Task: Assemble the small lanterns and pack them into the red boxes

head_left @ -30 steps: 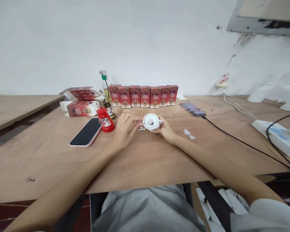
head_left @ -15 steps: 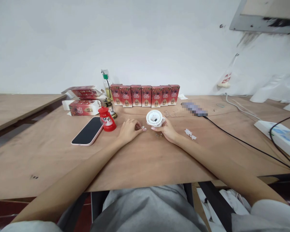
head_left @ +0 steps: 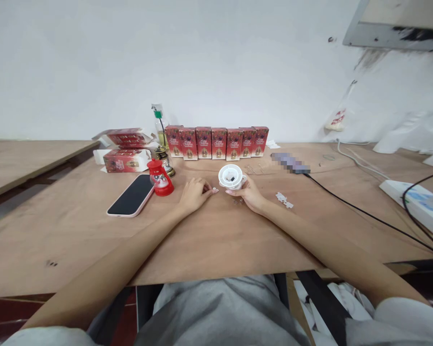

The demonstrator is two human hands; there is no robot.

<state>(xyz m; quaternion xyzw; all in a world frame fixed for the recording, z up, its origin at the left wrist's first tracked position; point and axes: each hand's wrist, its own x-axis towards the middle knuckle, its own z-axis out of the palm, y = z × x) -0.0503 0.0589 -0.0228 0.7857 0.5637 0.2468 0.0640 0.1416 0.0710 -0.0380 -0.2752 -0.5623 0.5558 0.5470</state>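
My right hand [head_left: 251, 193] grips a white round plastic base [head_left: 230, 176] above the table, its hollow side facing me. Inside that base are a small black part and some white pieces. My left hand [head_left: 196, 194] rests on the table to the left of it, thumb and fingers pinched at a tiny whitish round piece [head_left: 214, 189] too small to identify. Beneath the base lie a few small shiny metal pieces [head_left: 235, 202]. A red toy lantern [head_left: 160, 178] stands left of my left hand, with a dark gold lantern [head_left: 166, 162] behind it.
Several red printed boxes [head_left: 204, 142] stand in a row at the back. A phone [head_left: 130, 196] and an opened box [head_left: 124, 161] lie left. To the right are flat white pieces [head_left: 284, 200], a blurred device [head_left: 290, 163] with a black cable, and a power strip [head_left: 414, 204].
My left hand has shifted very slightly, its fingertips still together. The right hand and the white base stay in place.
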